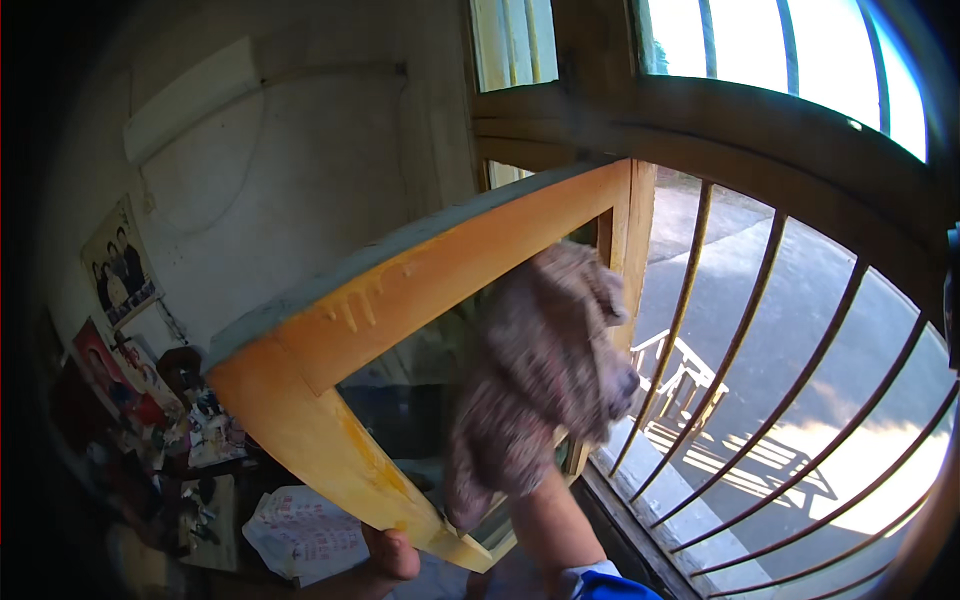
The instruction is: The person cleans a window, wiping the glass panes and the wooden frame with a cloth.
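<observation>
An opened wooden window sash (420, 265), painted orange-yellow with drip marks, swings inward in front of me. My left hand (393, 553) grips its lower edge near the bottom; the thumb side shows and the other fingers are hidden. A bunched brownish-pink cloth (535, 350), smeared by motion, covers most of my right hand (548, 503). That hand holds the cloth over the sash's glass pane (395, 420), close to the hinge side. Whether the cloth touches the glass at every point cannot be seen. A blue sleeve is at my right wrist.
Rusty bars (750, 310) cross the window opening at right, with a paved yard (790, 270) outside. The fixed window frame (760, 125) runs overhead. Below left lie a white printed plastic bag (305, 530) and a cluttered table. An air conditioner (190, 100) hangs on the wall.
</observation>
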A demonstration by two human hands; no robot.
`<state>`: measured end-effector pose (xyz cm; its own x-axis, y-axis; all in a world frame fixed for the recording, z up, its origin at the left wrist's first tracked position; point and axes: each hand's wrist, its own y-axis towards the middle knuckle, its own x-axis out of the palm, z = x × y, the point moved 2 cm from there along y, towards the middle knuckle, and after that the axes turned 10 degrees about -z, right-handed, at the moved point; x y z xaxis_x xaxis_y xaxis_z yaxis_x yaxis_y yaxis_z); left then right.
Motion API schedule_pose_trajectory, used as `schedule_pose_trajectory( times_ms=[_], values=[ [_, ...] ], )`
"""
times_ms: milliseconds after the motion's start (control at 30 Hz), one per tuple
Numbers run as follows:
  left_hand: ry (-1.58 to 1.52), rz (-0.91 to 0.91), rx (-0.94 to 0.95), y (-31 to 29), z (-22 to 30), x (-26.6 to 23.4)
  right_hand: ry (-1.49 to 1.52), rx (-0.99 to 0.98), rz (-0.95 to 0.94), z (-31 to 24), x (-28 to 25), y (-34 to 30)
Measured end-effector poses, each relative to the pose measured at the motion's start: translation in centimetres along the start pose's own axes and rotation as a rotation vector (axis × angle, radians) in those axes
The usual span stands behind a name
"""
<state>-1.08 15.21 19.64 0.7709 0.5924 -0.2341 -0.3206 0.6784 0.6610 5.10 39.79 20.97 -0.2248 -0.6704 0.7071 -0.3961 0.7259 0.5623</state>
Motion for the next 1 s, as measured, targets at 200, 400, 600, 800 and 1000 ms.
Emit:
schedule_pose_trajectory(
  times_ms=[200, 400, 600, 800, 1000],
  values=[
    [-0.285, -0.139, -0.217, -2.5, -1.0, -3.1, 0.265, 0.013, 0.001, 2.2, -0.3, -7.6],
    [-0.222, 0.065, -0.036, -2.3, -4.6, -3.4, 0.552, 0.003, -0.015, -1.2, -0.4, -2.7],
    [-0.205, -0.033, 0.076, 2.8, -2.3, -3.2, 0.814, 0.025, -0.005, -7.5, -0.3, 10.7],
    [-0.268, -0.030, 0.071, 2.7, -5.4, -3.6, 1.125, 0.123, 0.144, -5.8, -0.5, 6.8],
    [-0.412, 0.068, -0.016, 4.8, -3.3, -2.4, 1.442, 0.159, 0.272, -4.2, -0.3, 0.2]
  ],
)
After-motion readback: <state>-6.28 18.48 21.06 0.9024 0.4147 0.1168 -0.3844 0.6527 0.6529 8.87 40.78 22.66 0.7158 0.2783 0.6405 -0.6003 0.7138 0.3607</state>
